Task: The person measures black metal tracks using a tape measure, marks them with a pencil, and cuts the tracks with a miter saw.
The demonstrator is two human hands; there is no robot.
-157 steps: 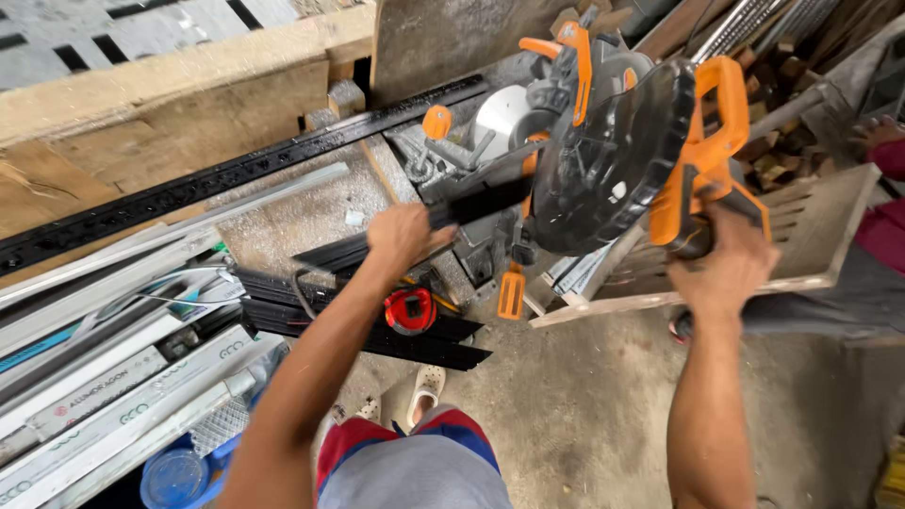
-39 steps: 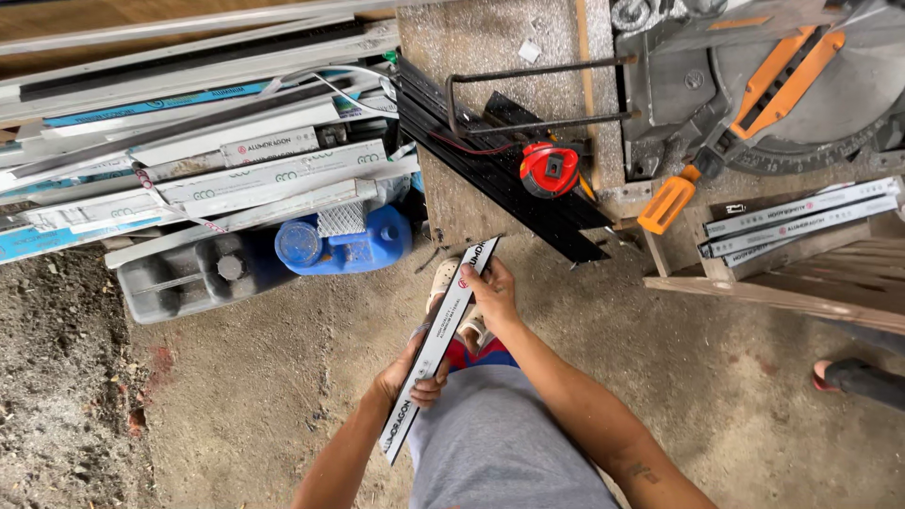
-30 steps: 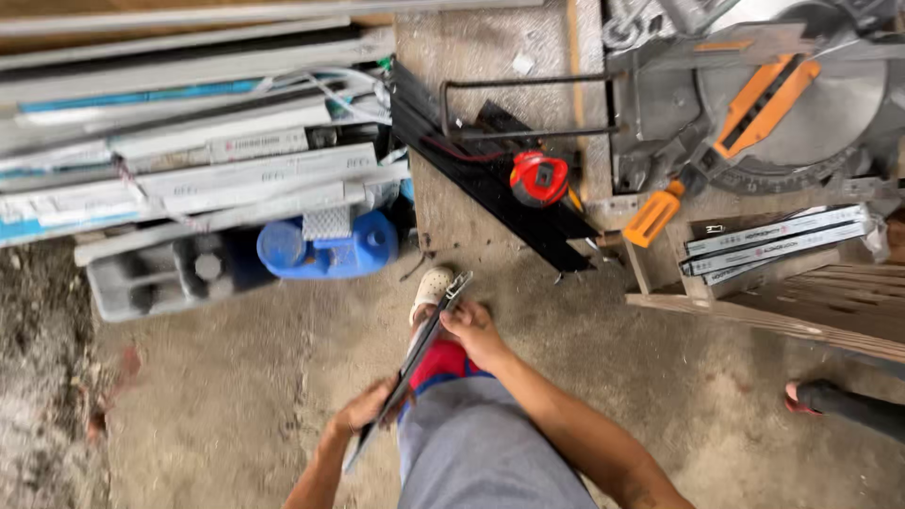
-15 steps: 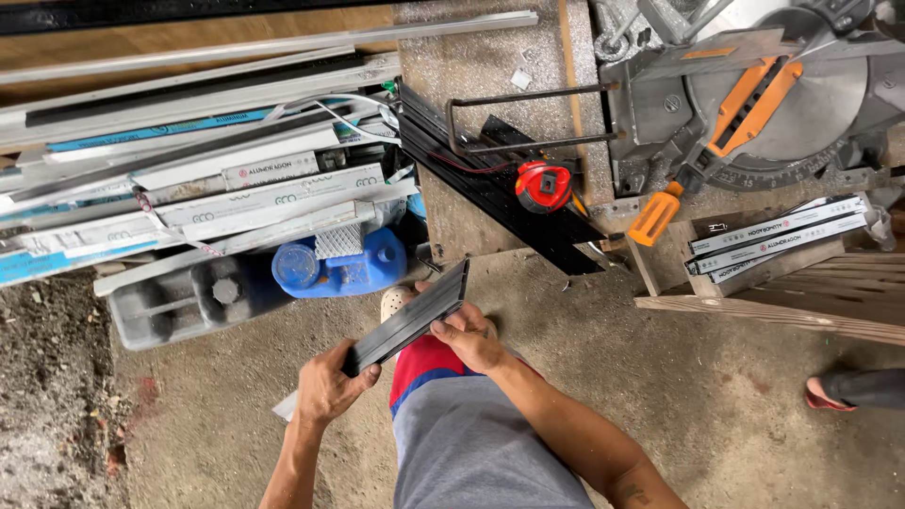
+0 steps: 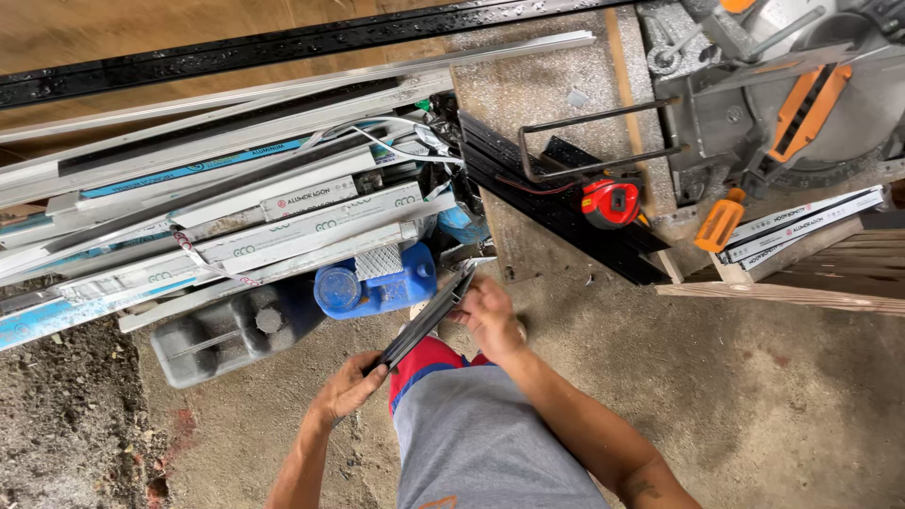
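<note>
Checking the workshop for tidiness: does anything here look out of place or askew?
Yes. The blue jug and grey jug lie tipped on their sides on the floor, under a loose, uneven pile of metal strips.

A person's left hand [image 5: 347,386] and right hand [image 5: 490,316] grip opposite ends of a short dark metal strip [image 5: 426,319]. Just above it lies a blue jug [image 5: 377,283] beneath a stack of long metal strips [image 5: 236,217].

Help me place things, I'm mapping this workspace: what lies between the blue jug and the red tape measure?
In the head view, between the blue jug and the red tape measure lies a stack of black profiles on the speckled bench.
</note>
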